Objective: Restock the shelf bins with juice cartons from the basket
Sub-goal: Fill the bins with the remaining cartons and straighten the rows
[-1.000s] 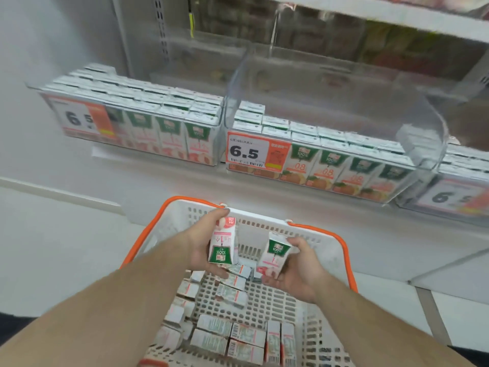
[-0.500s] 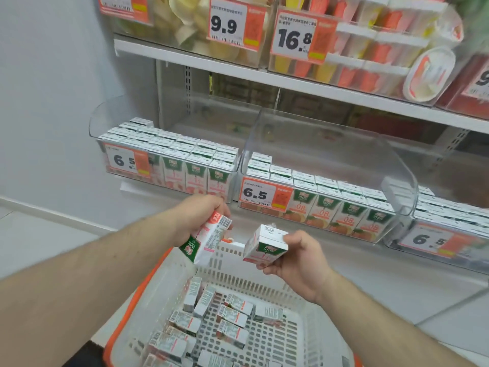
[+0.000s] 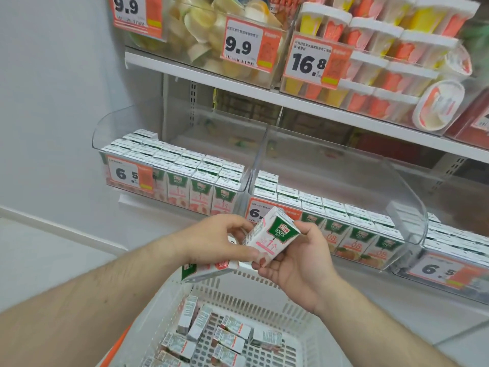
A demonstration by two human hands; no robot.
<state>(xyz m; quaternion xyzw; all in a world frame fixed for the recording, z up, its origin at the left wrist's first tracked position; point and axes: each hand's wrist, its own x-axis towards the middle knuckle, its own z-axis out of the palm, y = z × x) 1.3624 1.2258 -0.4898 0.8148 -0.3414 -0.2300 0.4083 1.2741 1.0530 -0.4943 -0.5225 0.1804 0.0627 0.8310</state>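
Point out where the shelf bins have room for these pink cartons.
Left bin: bare floor behind its carton rows, toward the back wall. Middle bin: also open behind its rows. Both fronts are packed tight.

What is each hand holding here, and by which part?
Right hand grips a pink-fronted carton by its bottom end and side. Left hand pins a second carton under its palm; contact spot unclear.

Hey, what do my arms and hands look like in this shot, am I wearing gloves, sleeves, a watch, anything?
Nothing is worn on what shows. The left hand and right hand are bare, with no gloves and no rings visible. Both forearms are uncovered right to the frame's bottom edge, so no sleeves appear. Neither wrist carries a watch or band. The left forearm shows fine hair.
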